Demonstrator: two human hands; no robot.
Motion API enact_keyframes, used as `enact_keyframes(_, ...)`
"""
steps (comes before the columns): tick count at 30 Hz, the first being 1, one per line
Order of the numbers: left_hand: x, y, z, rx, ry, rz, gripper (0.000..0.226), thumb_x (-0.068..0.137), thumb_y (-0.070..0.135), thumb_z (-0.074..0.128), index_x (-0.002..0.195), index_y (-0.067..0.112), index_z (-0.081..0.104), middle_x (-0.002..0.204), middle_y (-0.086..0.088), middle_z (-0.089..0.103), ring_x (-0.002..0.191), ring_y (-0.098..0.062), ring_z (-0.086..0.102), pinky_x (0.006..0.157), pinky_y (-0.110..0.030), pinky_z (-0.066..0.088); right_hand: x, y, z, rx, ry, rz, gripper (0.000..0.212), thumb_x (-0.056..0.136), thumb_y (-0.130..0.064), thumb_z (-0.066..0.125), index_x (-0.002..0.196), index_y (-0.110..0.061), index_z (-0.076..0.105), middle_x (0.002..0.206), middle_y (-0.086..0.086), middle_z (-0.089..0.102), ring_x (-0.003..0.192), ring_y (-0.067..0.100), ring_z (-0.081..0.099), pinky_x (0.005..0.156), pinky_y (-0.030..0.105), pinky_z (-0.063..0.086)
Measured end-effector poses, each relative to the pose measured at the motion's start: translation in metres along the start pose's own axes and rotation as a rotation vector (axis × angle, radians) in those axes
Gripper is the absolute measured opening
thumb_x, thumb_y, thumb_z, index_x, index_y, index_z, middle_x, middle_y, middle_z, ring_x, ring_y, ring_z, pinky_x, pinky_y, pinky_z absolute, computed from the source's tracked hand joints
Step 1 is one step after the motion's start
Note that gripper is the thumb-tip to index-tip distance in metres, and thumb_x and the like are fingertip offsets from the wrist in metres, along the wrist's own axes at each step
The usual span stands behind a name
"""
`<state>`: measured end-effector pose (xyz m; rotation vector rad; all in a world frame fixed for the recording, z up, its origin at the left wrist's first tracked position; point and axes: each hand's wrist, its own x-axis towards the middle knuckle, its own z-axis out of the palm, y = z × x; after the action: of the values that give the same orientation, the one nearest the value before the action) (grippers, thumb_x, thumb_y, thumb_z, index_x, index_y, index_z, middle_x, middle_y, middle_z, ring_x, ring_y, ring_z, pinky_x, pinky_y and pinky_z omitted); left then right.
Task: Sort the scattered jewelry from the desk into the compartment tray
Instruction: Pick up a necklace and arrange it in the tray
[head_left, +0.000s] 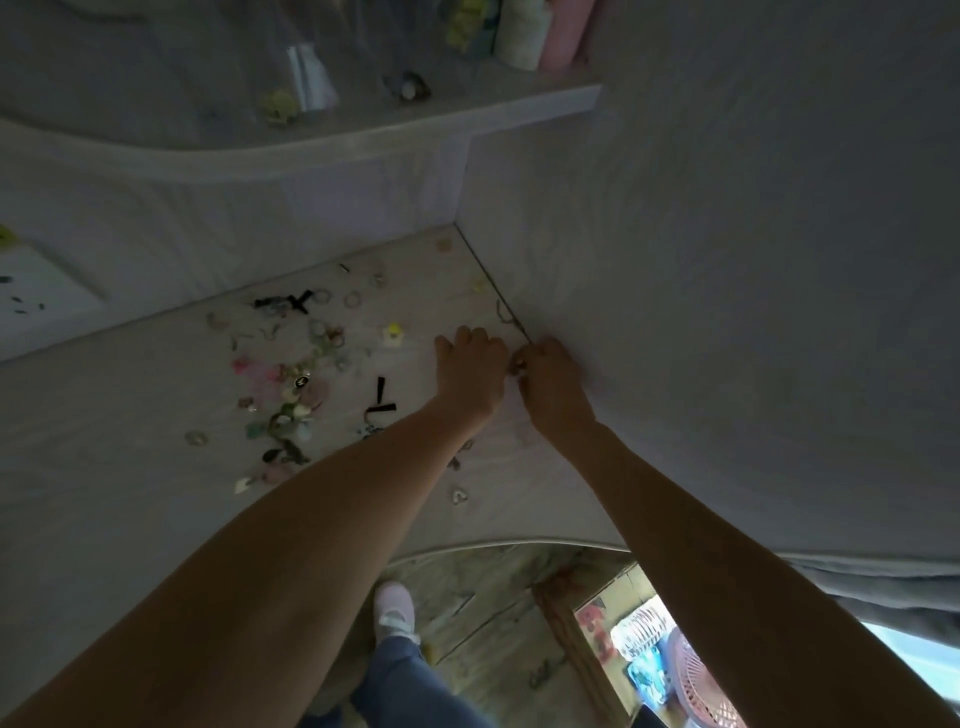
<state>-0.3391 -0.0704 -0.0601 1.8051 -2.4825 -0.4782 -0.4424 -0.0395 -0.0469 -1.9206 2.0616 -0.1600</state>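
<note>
Chain, thin and gold (506, 317), at one o'clock, pinched by right hand (548, 384); left hand (470, 364) relaxed, flat on pale wooden desk (130, 415); chain may snag in wall seam.

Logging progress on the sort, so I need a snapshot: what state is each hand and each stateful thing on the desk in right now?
left hand: knuckles up, fingers curled, on the desk beside the right hand.
right hand: pinching a small item at the wall edge.
chain: lying loose along the wall.
jewelry pile: scattered, unsorted.
black bow: lying flat, untouched.
</note>
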Motion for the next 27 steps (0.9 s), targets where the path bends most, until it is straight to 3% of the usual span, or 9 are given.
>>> enact_keyframes(4, 0.0, -0.004, -0.004, -0.068, -0.022, 0.018, 0.02, 0.097, 0.015, 0.041, 0.111, 0.009, 0.055, 0.115, -0.011, 0.051, 0.113, -0.028, 0.044, 0.094, -0.04, 0.032, 0.007, -0.008, 0.005, -0.101, 0.015, 0.04, 0.02, 0.097, -0.011, 0.041, 0.109, -0.007, 0.057, 0.116, 0.012, 0.05, 0.106, 0.022, 0.049, 0.084, 0.026, 0.041)
enact_keyframes(9, -0.018, -0.027, -0.043, -0.683, 0.065, 0.024, 0.016, 0.096, 0.002, 0.038, 0.098, -0.002, 0.053, 0.094, -0.013, 0.064, 0.087, -0.022, 0.062, 0.078, -0.031, 0.051, 0.009, -0.018, -0.005, -0.082, -0.006, -0.029, 0.021, 0.098, -0.011, 0.04, 0.108, -0.004, 0.057, 0.116, 0.014, 0.05, 0.105, 0.024, 0.05, 0.085, 0.031, 0.045)
enact_keyframes(13, -0.038, -0.054, -0.082, -0.763, 0.233, 0.022, 0.009, 0.092, 0.005, 0.054, 0.096, 0.002, 0.06, 0.085, -0.003, 0.064, 0.076, -0.009, 0.059, 0.064, -0.006, 0.042, 0.006, -0.03, -0.036, 0.306, 0.085, -0.085, 0.011, 0.094, -0.009, 0.051, 0.094, -0.001, 0.059, 0.097, 0.012, 0.056, 0.086, 0.015, 0.05, 0.069, 0.017, 0.031)
enact_keyframes(16, -0.056, -0.078, -0.106, -0.658, 0.235, 0.042, 0.019, 0.095, 0.005, 0.049, 0.104, 0.002, 0.065, 0.097, -0.004, 0.065, 0.087, -0.009, 0.061, 0.073, -0.008, 0.043, 0.001, -0.053, -0.062, 0.605, -0.024, -0.092, 0.012, 0.091, -0.005, 0.056, 0.08, -0.009, 0.057, 0.073, -0.005, 0.063, 0.062, -0.008, 0.056, 0.057, 0.004, 0.036)
enact_keyframes(19, -0.075, -0.102, -0.129, -0.646, 0.252, -0.034, 0.018, 0.096, 0.009, 0.046, 0.099, 0.007, 0.064, 0.096, 0.0, 0.064, 0.084, -0.009, 0.057, 0.068, -0.009, 0.039, -0.007, -0.085, -0.081, 0.878, -0.173, -0.091, 0.006, 0.088, -0.001, 0.06, 0.084, -0.003, 0.064, 0.06, -0.009, 0.066, 0.056, -0.005, 0.062, 0.057, 0.007, 0.044)
enact_keyframes(21, -0.089, -0.114, -0.144, -0.84, 0.26, -0.183, 0.017, 0.096, 0.012, 0.043, 0.088, 0.012, 0.058, 0.089, 0.001, 0.063, 0.08, -0.012, 0.059, 0.065, -0.007, 0.042, -0.014, -0.109, -0.089, 0.975, -0.251, -0.104, 0.013, 0.09, -0.007, 0.058, 0.093, 0.002, 0.067, 0.066, -0.001, 0.068, 0.057, 0.003, 0.064, 0.06, 0.014, 0.05)
enact_keyframes(24, -0.118, -0.125, -0.164, -1.413, 0.226, -0.404, 0.023, 0.094, 0.005, 0.035, 0.079, 0.009, 0.052, 0.091, -0.009, 0.069, 0.083, -0.015, 0.067, 0.072, -0.017, 0.052, -0.024, -0.146, -0.09, 1.007, -0.377, -0.121, 0.02, 0.094, -0.017, 0.053, 0.098, -0.005, 0.068, 0.08, 0.008, 0.07, 0.071, 0.015, 0.068, 0.075, 0.027, 0.055)
enact_keyframes(27, -0.154, -0.142, -0.182, -1.739, 0.273, -0.479, 0.026, 0.093, 0.004, 0.03, 0.075, 0.007, 0.047, 0.093, -0.017, 0.071, 0.087, -0.023, 0.07, 0.077, -0.028, 0.054, -0.037, -0.193, -0.088, 1.018, -0.467, -0.147, 0.016, 0.092, -0.018, 0.056, 0.093, -0.007, 0.069, 0.084, 0.009, 0.071, 0.072, 0.018, 0.07, 0.071, 0.025, 0.056)
